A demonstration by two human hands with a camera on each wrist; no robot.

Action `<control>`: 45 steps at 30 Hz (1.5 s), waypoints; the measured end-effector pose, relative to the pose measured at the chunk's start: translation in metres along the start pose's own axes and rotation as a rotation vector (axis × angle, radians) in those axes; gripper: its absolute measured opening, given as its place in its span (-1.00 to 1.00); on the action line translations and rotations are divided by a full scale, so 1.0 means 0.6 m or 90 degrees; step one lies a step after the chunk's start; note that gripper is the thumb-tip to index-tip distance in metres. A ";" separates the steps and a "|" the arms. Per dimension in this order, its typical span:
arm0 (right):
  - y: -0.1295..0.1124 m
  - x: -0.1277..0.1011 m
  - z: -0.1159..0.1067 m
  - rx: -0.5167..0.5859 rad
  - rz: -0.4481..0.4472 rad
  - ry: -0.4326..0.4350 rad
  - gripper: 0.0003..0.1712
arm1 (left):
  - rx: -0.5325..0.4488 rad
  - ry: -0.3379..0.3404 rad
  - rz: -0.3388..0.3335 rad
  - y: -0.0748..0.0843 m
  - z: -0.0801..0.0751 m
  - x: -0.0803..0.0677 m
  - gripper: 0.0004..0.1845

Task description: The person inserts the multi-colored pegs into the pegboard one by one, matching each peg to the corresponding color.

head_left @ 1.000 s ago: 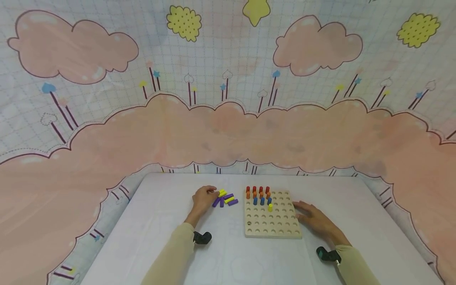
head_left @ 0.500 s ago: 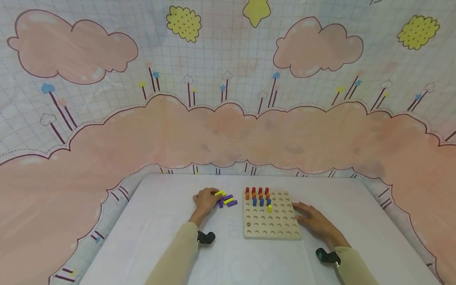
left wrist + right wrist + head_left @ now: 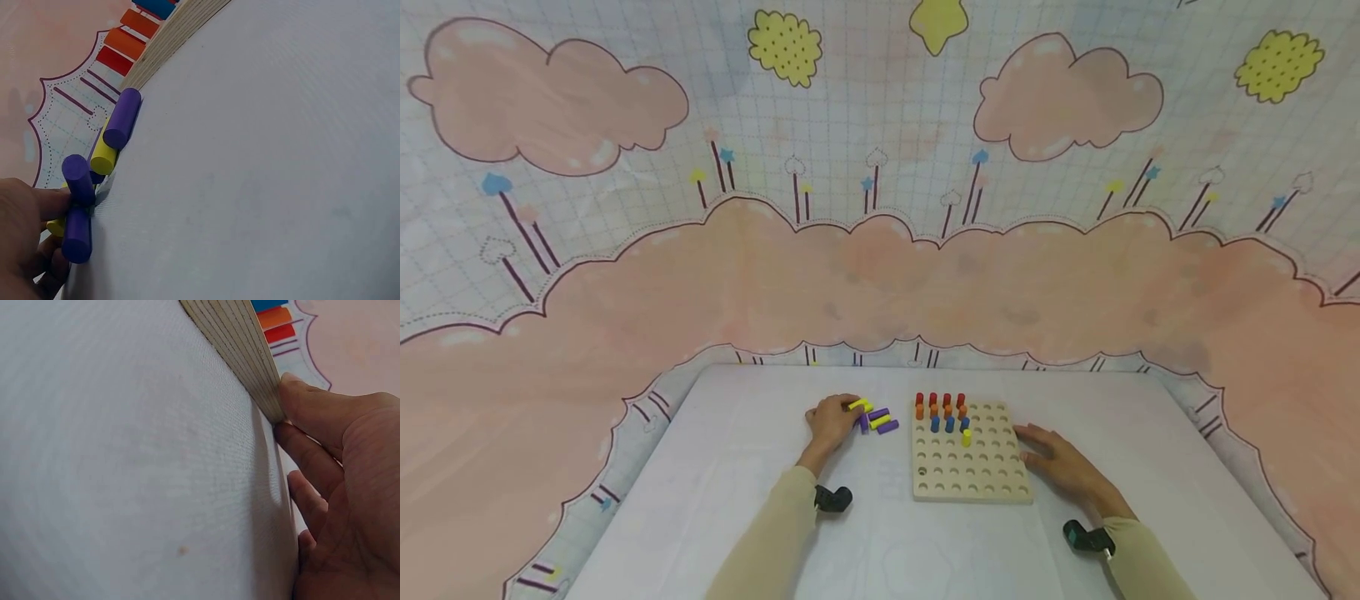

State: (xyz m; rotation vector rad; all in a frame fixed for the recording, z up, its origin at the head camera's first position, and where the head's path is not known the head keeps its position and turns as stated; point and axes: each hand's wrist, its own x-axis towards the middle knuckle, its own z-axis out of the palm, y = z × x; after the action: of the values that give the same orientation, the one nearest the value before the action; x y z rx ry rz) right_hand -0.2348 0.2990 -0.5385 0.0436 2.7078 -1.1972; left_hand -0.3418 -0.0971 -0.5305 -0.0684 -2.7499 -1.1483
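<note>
— Purple and yellow pegs [image 3: 874, 417] are seen lying in a loose heap on the white table [image 3: 737, 467], just left of the wooden pegboard [image 3: 972, 479]. By what are they touched?

— By the left hand [image 3: 829, 419]. In the left wrist view its fingers [image 3: 53, 201] are curled against a purple peg [image 3: 78, 206], with another yellow peg [image 3: 105, 157] and purple peg [image 3: 122, 119] lying just beyond; whether the peg is truly pinched cannot be told.

— And the right hand [image 3: 1054, 463]?

— It is laid flat on the table at the board's right edge, fingers [image 3: 312, 412] straight and relaxed, the fingertips pressed against the layered wooden side, nothing grasped.

— What is held by the board?

— Red pegs [image 3: 940, 399], orange pegs [image 3: 942, 411] and blue pegs [image 3: 950, 424] are stood upright in its far-left holes, with one yellow peg [image 3: 966, 437] set just nearer
</note>
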 end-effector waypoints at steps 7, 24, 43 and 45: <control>0.001 0.000 0.001 0.022 0.000 -0.005 -0.26 | -0.020 -0.005 0.011 -0.006 -0.003 -0.002 -0.74; 0.000 0.000 0.002 0.004 -0.019 0.001 -0.28 | -0.157 -0.024 0.014 0.003 -0.033 -0.015 -0.74; 0.003 0.010 -0.008 -0.035 -0.055 0.001 -0.28 | -0.215 -0.016 0.120 0.045 -0.040 -0.059 -0.76; 0.003 0.014 -0.010 -0.037 -0.053 -0.001 -0.28 | -0.225 -0.024 0.116 0.051 -0.038 -0.065 -0.77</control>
State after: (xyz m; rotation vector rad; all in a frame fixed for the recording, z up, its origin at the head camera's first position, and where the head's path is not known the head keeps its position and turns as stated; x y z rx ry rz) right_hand -0.2436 0.3041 -0.5375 -0.0785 2.7662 -1.1380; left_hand -0.2973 -0.0908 -0.4997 -0.3770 -2.4746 -1.5737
